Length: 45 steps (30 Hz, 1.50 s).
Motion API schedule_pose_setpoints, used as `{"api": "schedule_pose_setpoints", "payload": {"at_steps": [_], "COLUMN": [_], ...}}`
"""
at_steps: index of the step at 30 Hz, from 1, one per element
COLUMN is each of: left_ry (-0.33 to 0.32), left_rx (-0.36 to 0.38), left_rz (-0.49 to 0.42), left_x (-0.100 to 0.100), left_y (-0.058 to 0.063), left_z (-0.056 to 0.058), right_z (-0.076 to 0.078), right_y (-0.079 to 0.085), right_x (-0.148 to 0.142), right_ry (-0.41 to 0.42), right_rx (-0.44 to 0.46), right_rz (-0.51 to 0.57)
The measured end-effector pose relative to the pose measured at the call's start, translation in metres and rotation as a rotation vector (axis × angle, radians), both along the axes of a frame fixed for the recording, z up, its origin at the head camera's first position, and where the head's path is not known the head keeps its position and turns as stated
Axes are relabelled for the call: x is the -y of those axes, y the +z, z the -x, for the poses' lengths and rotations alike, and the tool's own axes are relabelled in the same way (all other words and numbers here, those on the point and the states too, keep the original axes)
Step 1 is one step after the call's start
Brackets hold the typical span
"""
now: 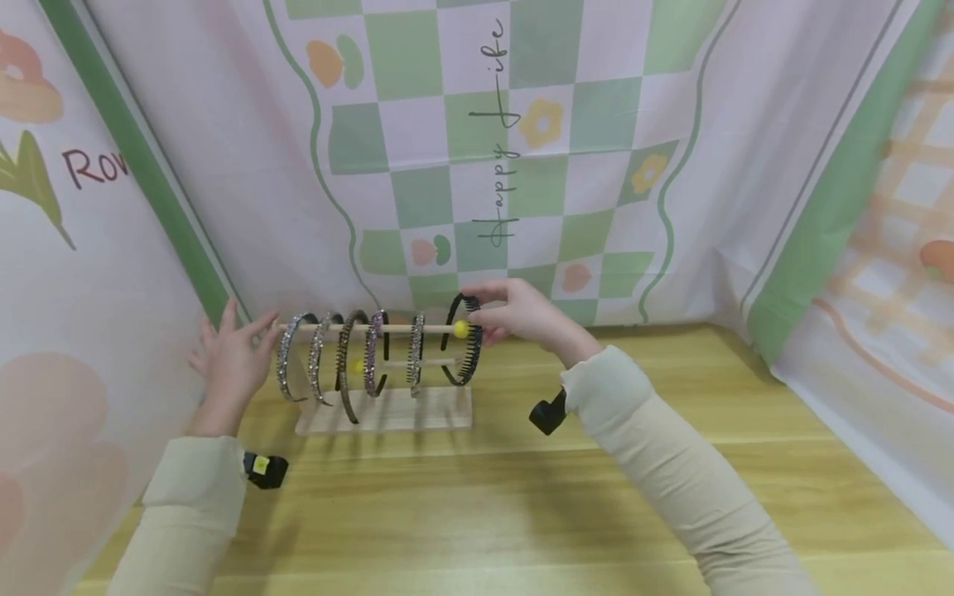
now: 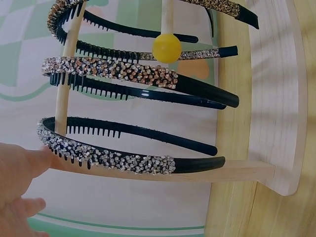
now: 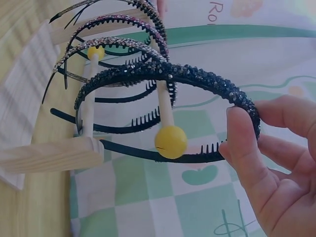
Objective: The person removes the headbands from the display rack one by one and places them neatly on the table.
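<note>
Pinched between my right hand's [image 1: 517, 313] thumb and fingers is a black beaded headband [image 3: 182, 74], at the right end of a wooden headband stand [image 1: 387, 414]. In the right wrist view this headband arches around the upper rod's yellow ball tip [image 3: 171, 141]. My left hand [image 1: 237, 356] is at the stand's other end, fingers spread, a fingertip at the top of the wooden upright. Right beside that fingertip hangs a silver rhinestone headband [image 2: 113, 155]. Along the upper rod [image 1: 398, 329] hang other glittery headbands, among them a purple one [image 1: 370, 356] and a brown one [image 1: 343, 368].
The stand rests on a wood-grain tabletop [image 1: 522, 497], close to the back curtain [image 1: 484, 165] with green checks. More printed cloth [image 1: 74, 290] borders the left side. A lower rod with its own yellow ball [image 2: 167, 48] sits beneath the upper one.
</note>
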<state>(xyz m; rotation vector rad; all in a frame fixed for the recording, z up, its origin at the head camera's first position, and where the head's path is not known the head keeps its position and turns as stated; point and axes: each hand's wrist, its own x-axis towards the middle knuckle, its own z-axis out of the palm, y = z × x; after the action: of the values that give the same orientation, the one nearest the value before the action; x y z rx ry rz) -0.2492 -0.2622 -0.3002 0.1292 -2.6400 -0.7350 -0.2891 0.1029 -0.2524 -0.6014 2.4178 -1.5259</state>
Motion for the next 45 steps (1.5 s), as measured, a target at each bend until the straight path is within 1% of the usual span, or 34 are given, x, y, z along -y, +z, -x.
{"api": "schedule_pose_setpoints", "payload": {"at_steps": [10,14,19,23,30,34,38,42,45], "left_ry": [-0.005,-0.009,-0.03,-0.043,-0.052,-0.052,-0.05,-0.05,-0.051], "left_rx": [-0.012,-0.02,-0.042,-0.043,-0.042,-0.048,-0.058,-0.055,-0.049], "left_rz": [0.017,0.026,0.042,0.049,0.044,0.038,0.038,0.044,0.047], "left_x": [-0.001,0.0,0.0,0.0,0.0,0.0,0.001,0.002,0.002], "left_y": [0.0,-0.001,-0.001,-0.001,-0.002,-0.001,-0.001,-0.001,-0.001], "left_z": [-0.001,0.0,0.0,0.0,0.0,0.0,0.0,0.0,0.0], "right_z": [-0.013,-0.017,-0.019,-0.019,-0.018,-0.015,-0.009,-0.004,0.001], "right_y": [0.01,0.014,0.016,0.017,0.017,0.014,0.008,-0.003,-0.014], "right_x": [-0.018,-0.027,-0.038,-0.047,-0.063,-0.071,-0.075,-0.079,-0.083], "right_ry": [0.042,0.054,0.065,0.054,0.016,-0.021,-0.052,-0.096,-0.13], "right_rx": [-0.006,-0.014,-0.024,-0.025,-0.032,-0.02,-0.018,-0.016,0.001], "right_rz": [0.032,0.073,0.129,0.137,0.12,0.13,0.136,0.115,0.129]}}
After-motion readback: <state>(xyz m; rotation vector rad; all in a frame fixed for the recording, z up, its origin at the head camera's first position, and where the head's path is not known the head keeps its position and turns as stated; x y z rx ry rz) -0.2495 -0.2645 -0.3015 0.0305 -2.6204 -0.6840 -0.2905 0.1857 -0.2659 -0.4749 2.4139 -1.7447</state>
